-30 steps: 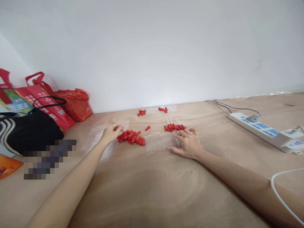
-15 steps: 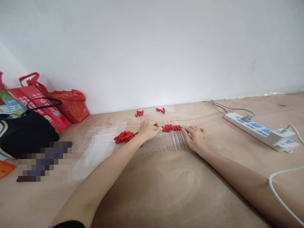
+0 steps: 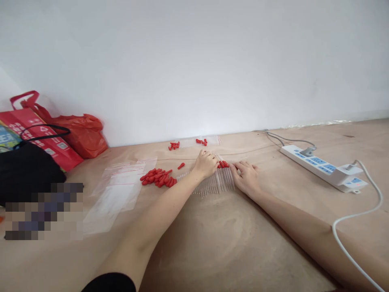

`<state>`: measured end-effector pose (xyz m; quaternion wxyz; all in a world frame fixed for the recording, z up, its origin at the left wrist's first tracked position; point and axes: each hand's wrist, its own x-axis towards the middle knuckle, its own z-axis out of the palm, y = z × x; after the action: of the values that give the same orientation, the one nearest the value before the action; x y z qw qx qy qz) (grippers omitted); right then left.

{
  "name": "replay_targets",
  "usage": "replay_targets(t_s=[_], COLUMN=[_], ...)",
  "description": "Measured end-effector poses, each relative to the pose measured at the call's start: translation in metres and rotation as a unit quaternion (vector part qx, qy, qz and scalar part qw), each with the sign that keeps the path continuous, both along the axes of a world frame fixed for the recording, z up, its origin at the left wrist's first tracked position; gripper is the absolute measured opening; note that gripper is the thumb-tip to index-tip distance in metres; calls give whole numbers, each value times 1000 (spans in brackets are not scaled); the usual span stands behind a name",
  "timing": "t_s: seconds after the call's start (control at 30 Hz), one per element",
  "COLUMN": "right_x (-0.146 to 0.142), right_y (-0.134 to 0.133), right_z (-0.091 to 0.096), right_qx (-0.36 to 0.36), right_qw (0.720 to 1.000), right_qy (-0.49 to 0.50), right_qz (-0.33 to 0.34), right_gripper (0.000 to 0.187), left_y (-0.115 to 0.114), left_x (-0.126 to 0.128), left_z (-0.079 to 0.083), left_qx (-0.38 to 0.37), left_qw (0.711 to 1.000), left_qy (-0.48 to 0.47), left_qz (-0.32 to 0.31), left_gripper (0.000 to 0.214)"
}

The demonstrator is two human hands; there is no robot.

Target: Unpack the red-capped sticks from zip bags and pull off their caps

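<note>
A row of clear, thin droppers (image 3: 217, 182) with red rubber bulbs (image 3: 223, 164) lies side by side on the table, tips toward me. My left hand (image 3: 206, 163) is closed over the middle of the row, its fingers curled down among the bulbs; what they grip is hidden. My right hand (image 3: 246, 176) rests on the table at the row's right end, fingers extended, touching the last droppers. Left of the row lies a heap of red bulbs (image 3: 154, 177), with one single red bulb (image 3: 181, 166) apart from it.
Clear zip bags (image 3: 121, 184) lie flat on the left. More red-bulbed pieces (image 3: 174, 145) and another clear bag (image 3: 212, 140) lie by the wall. A white power strip (image 3: 322, 167) with cables is on the right. Red bags (image 3: 82, 134) and a black bag (image 3: 33, 172) stand far left.
My left hand has moved right along the row and now covers bulbs that showed before. The single red bulb has come into sight. My right hand stays at the row's end.
</note>
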<state>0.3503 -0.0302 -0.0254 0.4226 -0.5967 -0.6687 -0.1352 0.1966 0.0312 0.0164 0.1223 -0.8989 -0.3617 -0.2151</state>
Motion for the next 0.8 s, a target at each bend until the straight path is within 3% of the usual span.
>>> replay_targets(t_s=[0.1,0.2,0.3,0.43,0.63,0.8], right_x=[1,1,0,-3,-19,-35], right_y=[-1,1,2,0,-19,-26], right_z=[1,-2,-4,-2,10,8], right_qx=[11,14,18,22,53,99], right_qw=[999,995,989,981,954,934], right_qy=[12,26,42,42,-132,-200], right_qz=[35,99,142,189,262,281], right_gripper=[30,27,25,26,41,29], left_y=[-11,-32,-60,-91,-101,-101], left_x=[-12,-39,-73,-108,-114,-106], left_z=[2,4,2,-8,-22,-21], left_qx=[24,30,8,-47,-99,-67], left_qw=[999,986,956,933,930,948], left_qy=[-41,-162,-293,-356,-350,-287], left_qz=[21,21,-18,7,-51,-117], left_gripper=[23,23,18,15,13,14])
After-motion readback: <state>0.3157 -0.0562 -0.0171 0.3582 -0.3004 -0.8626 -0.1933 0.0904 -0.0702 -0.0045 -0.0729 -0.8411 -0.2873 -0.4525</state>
